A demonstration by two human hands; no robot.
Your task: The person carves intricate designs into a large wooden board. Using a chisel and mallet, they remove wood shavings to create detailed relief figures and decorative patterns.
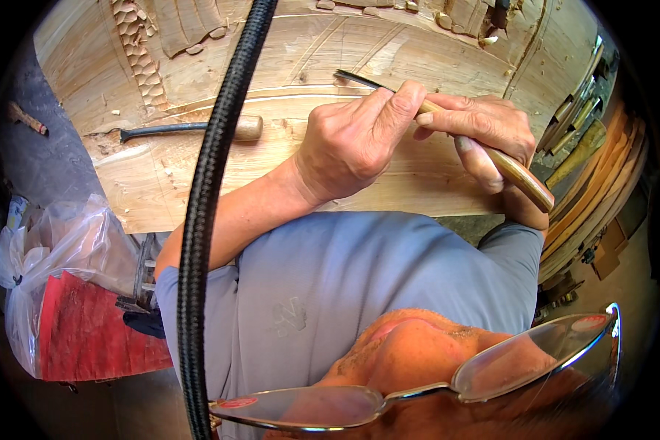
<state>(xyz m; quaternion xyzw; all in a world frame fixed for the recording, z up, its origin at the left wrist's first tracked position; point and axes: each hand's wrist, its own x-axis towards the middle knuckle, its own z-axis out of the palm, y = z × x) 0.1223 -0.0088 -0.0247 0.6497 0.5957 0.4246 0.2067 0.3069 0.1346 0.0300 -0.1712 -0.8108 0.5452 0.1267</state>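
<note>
Loose chisel [248, 127] on board [411, 192], left of hands [352, 147]

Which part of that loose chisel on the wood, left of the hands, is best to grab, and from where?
Probably the wooden handle of the loose chisel, from above and the right. The handle is thick and rounded and points right; the thin metal shaft runs left to a flared, possibly sharp tip. The black cable crosses the view over its middle.

Left hand [361, 139] wrapped around a gouge [517, 169] near its blade, right hand [495, 126] on its wooden handle, blade tip over the middle of the pale board [411, 189], I can't tell if touching, another chisel [165, 128] lying by the left edge, black braided cord [211, 169] crossing my view.
</note>
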